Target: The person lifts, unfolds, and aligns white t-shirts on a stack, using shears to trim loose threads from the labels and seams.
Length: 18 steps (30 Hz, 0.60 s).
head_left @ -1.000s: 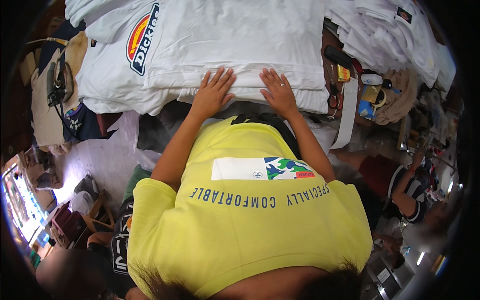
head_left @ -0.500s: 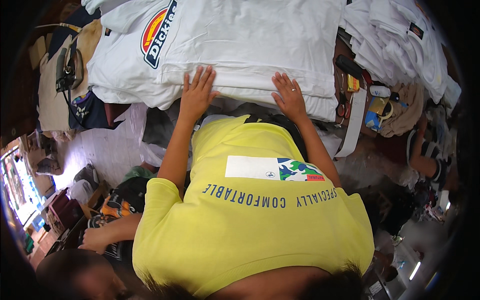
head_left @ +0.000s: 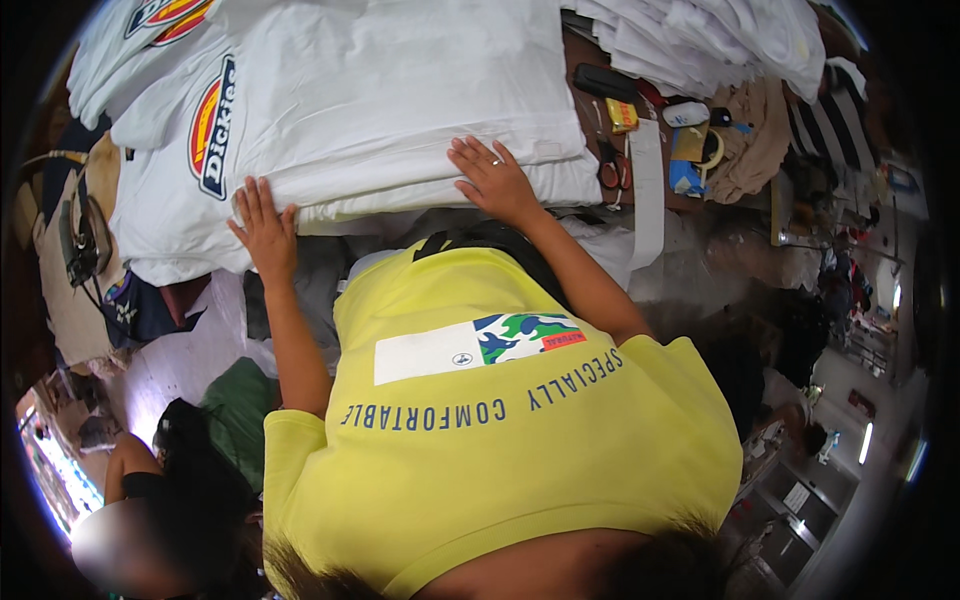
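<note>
White shirts [head_left: 400, 100] lie in flat layers beneath both hands. The left hand [head_left: 265, 232] rests palm down at the shirts' near edge, toward their left, close to a coloured print [head_left: 212, 130]; its fingers are straight, the thumb apart, clamped on nothing. The right hand [head_left: 495, 183] lies farther right along the shirts' near edge, fingers spread, a ring [head_left: 496, 161] on one, likewise pinching no cloth. Set wide apart and flat, the hands seem placed to steady the shirts rather than grasp them; how hard they press I cannot tell. Just right of the shirts lie scissors [head_left: 610, 160], a black case [head_left: 604, 82] and a yellow pack [head_left: 621, 116], probably kept there for easy reach, and a paper strip [head_left: 648, 200] hanging past the table [head_left: 582, 52]. Farther right of the shirts come tape [head_left: 717, 150] and brown cloth [head_left: 745, 150]. Beyond the shirts' far right corner, white garments [head_left: 700, 45] are heaped, apparently out of the way. Left of the shirts, an iron [head_left: 80, 240] rests on tan cloth [head_left: 60, 290], perhaps set apart because it heats.
</note>
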Motion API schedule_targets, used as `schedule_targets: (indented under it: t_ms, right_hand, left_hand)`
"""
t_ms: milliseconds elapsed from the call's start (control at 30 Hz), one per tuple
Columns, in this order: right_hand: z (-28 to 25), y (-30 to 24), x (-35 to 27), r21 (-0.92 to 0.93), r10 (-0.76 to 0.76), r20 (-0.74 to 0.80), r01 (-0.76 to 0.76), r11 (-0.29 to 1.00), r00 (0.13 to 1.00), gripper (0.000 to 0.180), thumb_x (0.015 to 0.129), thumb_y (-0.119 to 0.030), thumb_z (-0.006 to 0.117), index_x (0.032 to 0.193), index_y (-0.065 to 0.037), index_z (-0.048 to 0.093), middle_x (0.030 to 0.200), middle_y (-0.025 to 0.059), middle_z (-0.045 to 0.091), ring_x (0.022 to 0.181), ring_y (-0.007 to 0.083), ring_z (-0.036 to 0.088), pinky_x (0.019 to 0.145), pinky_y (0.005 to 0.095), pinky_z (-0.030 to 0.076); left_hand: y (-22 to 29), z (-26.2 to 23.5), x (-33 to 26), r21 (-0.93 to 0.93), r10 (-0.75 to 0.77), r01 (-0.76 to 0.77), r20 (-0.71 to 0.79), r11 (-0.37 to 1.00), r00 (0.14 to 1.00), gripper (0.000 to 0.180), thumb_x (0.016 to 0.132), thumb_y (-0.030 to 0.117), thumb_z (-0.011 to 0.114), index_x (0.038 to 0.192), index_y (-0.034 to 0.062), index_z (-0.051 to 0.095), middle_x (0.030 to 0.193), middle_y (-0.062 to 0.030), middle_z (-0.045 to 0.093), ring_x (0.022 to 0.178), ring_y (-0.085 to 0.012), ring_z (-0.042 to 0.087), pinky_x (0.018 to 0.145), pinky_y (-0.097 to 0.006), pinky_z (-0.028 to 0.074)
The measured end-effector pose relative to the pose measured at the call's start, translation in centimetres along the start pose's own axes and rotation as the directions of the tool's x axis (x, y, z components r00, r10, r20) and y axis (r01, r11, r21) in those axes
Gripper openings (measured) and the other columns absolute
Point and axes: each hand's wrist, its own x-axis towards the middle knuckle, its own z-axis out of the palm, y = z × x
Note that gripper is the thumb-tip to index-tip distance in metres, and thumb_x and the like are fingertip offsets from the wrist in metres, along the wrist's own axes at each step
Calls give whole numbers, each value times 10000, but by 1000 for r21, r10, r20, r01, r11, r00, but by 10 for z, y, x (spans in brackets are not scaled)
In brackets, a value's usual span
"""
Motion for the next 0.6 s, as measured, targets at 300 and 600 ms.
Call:
schedule_targets:
  t_ms: [300,600]
  right_hand:
    - [-23,64,-39,-122,267,-175,-290,949,948,350,846,-291,510,1144,-108,536,1227,42,512,1164,197,449,978,454,273]
    - [-29,110,-75,-12,400,-339,-429,903,852,260,840,-244,535,1060,-113,579,1172,27,550,1101,218,490,912,404,332]
  left_hand:
    - [6,2,0,-13,-10,10,-25,1000,1000,557,871,395,445,1352,155,299,1419,-33,255,1314,-254,206,1008,-564,112]
    - [22,7,8,82,-120,130,-125,988,985,446,873,371,469,1272,179,416,1344,-16,378,1268,-235,301,943,-644,79]
